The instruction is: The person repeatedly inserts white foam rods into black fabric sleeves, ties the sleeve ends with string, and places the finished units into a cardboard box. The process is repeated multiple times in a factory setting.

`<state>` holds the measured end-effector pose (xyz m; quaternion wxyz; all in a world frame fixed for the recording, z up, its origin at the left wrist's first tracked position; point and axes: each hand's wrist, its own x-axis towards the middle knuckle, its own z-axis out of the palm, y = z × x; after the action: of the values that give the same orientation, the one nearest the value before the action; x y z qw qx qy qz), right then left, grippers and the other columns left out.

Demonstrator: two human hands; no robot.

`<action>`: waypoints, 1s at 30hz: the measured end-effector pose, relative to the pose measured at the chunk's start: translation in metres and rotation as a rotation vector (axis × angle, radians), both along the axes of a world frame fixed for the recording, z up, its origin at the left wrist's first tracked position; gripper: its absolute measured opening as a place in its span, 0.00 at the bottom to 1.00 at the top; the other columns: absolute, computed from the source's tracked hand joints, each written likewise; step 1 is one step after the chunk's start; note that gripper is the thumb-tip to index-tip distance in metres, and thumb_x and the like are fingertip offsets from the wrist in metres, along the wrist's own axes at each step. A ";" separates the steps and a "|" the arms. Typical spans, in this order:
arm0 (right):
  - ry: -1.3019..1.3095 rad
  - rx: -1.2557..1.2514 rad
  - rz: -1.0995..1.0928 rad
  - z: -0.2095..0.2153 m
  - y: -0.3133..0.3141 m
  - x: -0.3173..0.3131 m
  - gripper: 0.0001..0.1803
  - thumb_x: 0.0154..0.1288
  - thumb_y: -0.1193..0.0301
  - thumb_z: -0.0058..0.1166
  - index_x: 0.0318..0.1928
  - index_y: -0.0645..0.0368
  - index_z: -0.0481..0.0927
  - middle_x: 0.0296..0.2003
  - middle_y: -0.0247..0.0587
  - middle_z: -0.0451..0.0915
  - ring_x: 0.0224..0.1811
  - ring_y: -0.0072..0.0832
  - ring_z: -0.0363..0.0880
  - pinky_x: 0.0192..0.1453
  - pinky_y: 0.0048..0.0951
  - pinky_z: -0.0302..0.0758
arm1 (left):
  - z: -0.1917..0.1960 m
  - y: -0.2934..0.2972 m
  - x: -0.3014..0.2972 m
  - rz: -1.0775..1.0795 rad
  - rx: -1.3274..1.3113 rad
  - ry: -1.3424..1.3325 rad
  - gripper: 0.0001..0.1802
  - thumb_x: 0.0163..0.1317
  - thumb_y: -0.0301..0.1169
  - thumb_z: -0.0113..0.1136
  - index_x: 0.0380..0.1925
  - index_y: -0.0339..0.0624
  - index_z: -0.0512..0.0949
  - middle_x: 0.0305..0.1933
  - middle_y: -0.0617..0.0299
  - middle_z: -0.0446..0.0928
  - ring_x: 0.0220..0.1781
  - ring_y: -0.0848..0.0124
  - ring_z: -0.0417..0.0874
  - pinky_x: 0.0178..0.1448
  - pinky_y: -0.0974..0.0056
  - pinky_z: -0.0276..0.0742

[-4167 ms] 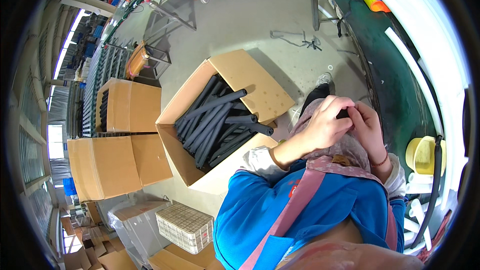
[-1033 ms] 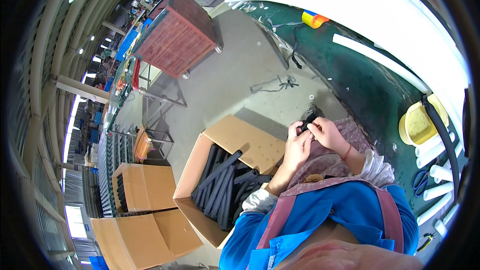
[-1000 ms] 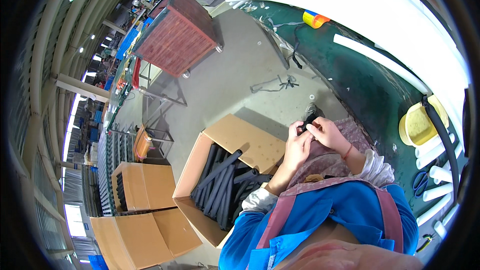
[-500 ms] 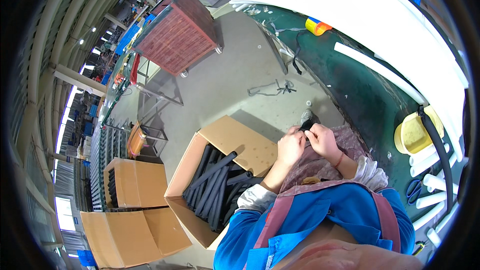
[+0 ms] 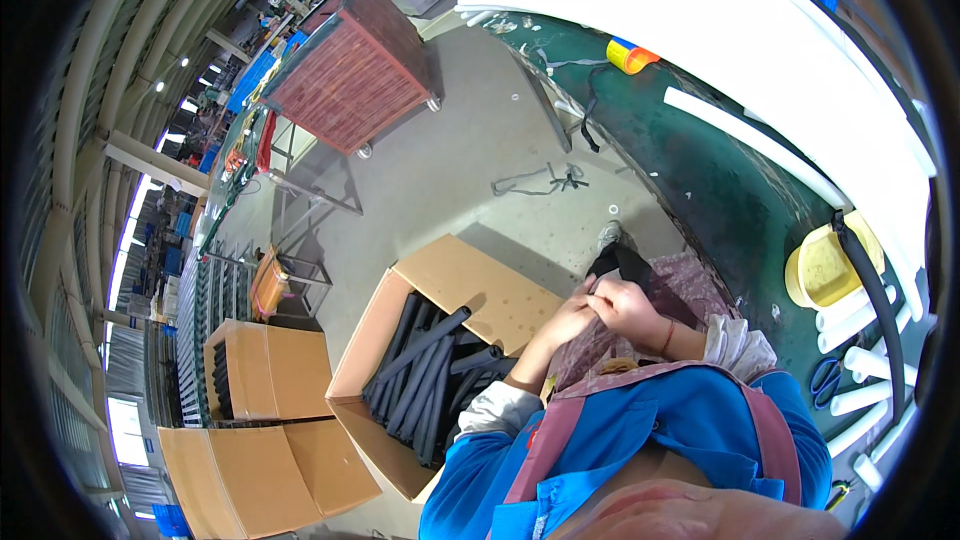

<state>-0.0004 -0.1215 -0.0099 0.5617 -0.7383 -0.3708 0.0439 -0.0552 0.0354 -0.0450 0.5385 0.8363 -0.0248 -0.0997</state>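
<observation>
Pinching a short black tube [image 5: 618, 262] between both sets of fingertips, you hold it over your lap; your left hand [image 5: 572, 318] and right hand [image 5: 630, 306] touch, fingers curled narrow around its near end. Just left of your fingers sits an open cardboard box [image 5: 470, 285] of long black tubes [image 5: 420, 375]. Right of them lies a green table [image 5: 700, 170].

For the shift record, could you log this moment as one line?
left hand: on black piece | right hand: on same piece | open carton of black foam tubes: at person's left
</observation>
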 end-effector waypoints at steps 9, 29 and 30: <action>-0.209 -0.113 -0.022 -0.014 0.010 -0.017 0.13 0.56 0.68 0.54 0.22 0.61 0.69 0.19 0.52 0.72 0.23 0.49 0.74 0.25 0.47 0.70 | 0.007 0.007 -0.034 -0.028 0.051 0.129 0.10 0.54 0.20 0.52 0.36 0.36 0.80 0.31 0.59 0.81 0.35 0.75 0.77 0.42 0.66 0.74; 0.069 -0.591 0.576 -0.064 -0.009 0.019 0.12 0.57 0.66 0.47 0.35 0.54 0.82 0.34 0.46 0.82 0.40 0.42 0.80 0.44 0.40 0.76 | -0.031 0.025 -0.064 -0.199 -0.332 0.308 0.29 0.50 0.18 0.49 0.57 0.36 0.71 0.51 0.62 0.76 0.55 0.73 0.72 0.59 0.68 0.67; 0.115 -0.701 0.648 -0.050 -0.011 0.019 0.11 0.57 0.66 0.47 0.35 0.53 0.82 0.34 0.46 0.82 0.40 0.42 0.80 0.44 0.40 0.76 | -0.026 0.023 -0.064 -0.195 -0.321 0.307 0.29 0.50 0.17 0.49 0.57 0.35 0.70 0.53 0.62 0.75 0.56 0.73 0.71 0.60 0.69 0.66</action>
<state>0.0185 -0.1324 -0.0595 0.2560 -0.7258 -0.5131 0.3800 -0.1196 0.0582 -0.0712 0.6496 0.7088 -0.0391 -0.2720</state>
